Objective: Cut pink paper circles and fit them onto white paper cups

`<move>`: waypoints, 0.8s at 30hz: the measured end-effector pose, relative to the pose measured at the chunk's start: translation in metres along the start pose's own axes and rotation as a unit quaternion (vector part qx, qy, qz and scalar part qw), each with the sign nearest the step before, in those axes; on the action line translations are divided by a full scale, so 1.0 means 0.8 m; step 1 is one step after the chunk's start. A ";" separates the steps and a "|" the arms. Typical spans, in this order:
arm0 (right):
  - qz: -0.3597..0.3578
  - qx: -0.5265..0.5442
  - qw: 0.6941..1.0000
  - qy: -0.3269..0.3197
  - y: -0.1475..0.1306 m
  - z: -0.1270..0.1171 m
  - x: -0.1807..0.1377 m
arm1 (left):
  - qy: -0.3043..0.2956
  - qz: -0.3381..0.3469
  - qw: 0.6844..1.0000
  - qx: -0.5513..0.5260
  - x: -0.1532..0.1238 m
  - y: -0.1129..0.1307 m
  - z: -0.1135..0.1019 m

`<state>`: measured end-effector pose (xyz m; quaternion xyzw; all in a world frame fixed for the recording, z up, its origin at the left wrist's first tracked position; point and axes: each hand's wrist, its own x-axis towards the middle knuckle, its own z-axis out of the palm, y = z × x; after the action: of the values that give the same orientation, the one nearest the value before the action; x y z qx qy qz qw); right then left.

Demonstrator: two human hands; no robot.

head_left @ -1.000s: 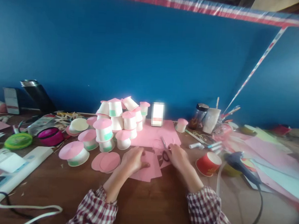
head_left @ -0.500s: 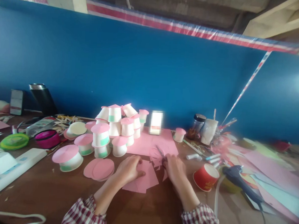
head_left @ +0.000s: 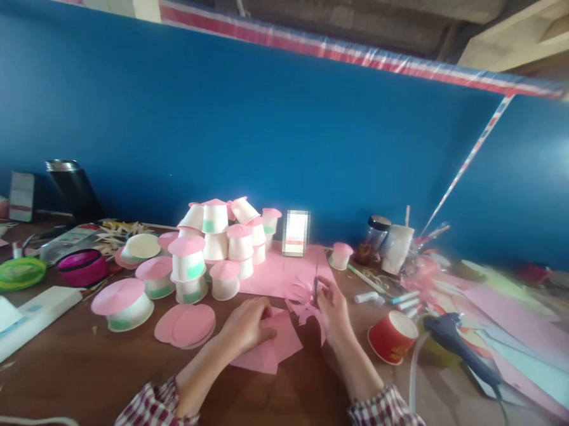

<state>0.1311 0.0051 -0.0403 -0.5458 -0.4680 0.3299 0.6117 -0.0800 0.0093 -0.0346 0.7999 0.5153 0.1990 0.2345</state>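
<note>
My left hand [head_left: 250, 325] lies on a pink paper sheet [head_left: 277, 349] on the wooden table, fingers curled loosely over its top edge. My right hand [head_left: 333, 308] is lifted a little and grips scissors [head_left: 315, 283], their blades pointing up. Pink paper scraps [head_left: 303, 303] lie between my hands. A larger pink sheet [head_left: 286, 270] lies behind them. Both sleeves are red-and-white check.
A pile of white cups with pink tops [head_left: 216, 241] stands at centre left, pink paper discs [head_left: 186, 325] before it. A red cup [head_left: 392, 336] and a glue gun [head_left: 454, 339] are to the right. A jar [head_left: 373, 240], pens, tape rolls [head_left: 17, 273] and a power strip [head_left: 21, 323] lie around.
My right hand has raised the scissors from the table so the blades now stand upright. The camera tilted up over the last second. My left hand stays on the pink sheet.
</note>
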 end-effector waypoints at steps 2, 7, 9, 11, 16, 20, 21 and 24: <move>-0.005 -0.009 1.000 0.000 -0.003 0.000 -0.001 | -0.015 -0.002 0.999 -0.036 0.002 -0.002 0.001; -0.037 -0.104 0.994 0.011 -0.015 -0.003 -0.004 | 0.020 0.006 0.981 -0.195 0.009 0.004 -0.004; -0.011 -0.067 0.998 0.003 -0.018 -0.002 -0.006 | 0.073 -0.028 0.952 -0.297 0.011 0.010 -0.007; 0.024 -0.001 1.000 -0.014 -0.022 0.001 -0.008 | 0.094 -0.094 0.899 -0.418 0.011 0.015 -0.008; 0.130 0.153 0.979 -0.030 -0.031 0.014 -0.020 | 0.061 -0.184 0.752 -0.630 0.010 0.022 -0.005; 0.149 0.182 0.971 -0.043 -0.037 0.019 -0.027 | 0.089 -0.205 0.720 -0.657 0.010 0.025 -0.005; 0.148 0.184 0.971 -0.040 -0.038 0.020 -0.028 | 0.094 -0.206 0.717 -0.659 0.010 0.026 -0.006; 0.136 0.198 0.970 -0.035 -0.038 0.022 -0.028 | 0.105 -0.204 0.720 -0.655 0.010 0.028 -0.007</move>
<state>0.1035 -0.0147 -0.0162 -0.4605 -0.3358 0.5148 0.6404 -0.0636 0.0093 -0.0161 0.2962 0.4288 0.5168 0.6793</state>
